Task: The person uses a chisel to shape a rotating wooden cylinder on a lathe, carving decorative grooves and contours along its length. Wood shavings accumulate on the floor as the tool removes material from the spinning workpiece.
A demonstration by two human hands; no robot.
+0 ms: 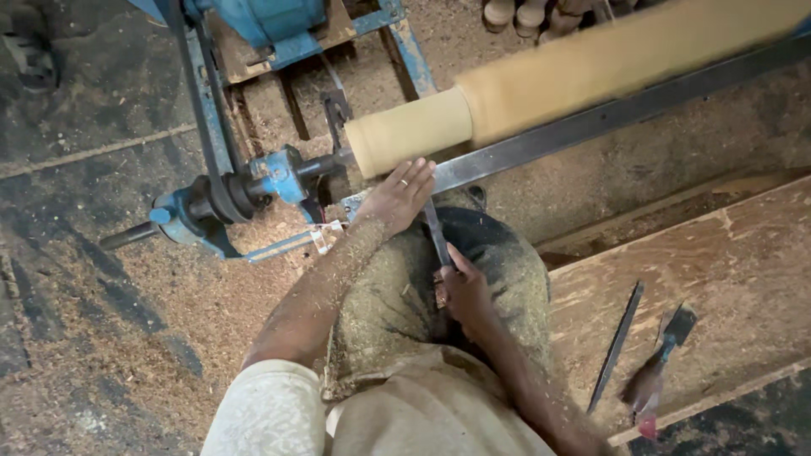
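A long pale wooden cylinder (541, 80) spins blurred on a blue lathe (253, 181), thinner at its left end. My left hand (397, 196) lies flat on the steel tool rest bar (591, 122) just below the thin end, fingers pressing down a long metal chisel (436, 232). My right hand (463, 291) is closed round the chisel's handle near my lap. Sawdust coats both forearms and my legs.
A wooden plank (718, 270) at right carries a flat file (617, 346) and a red-handled chisel (659, 371). Sawdust covers the floor. A belt and pulley (211, 198) run at the lathe's left. Turned wooden pieces (524, 15) lie at the top.
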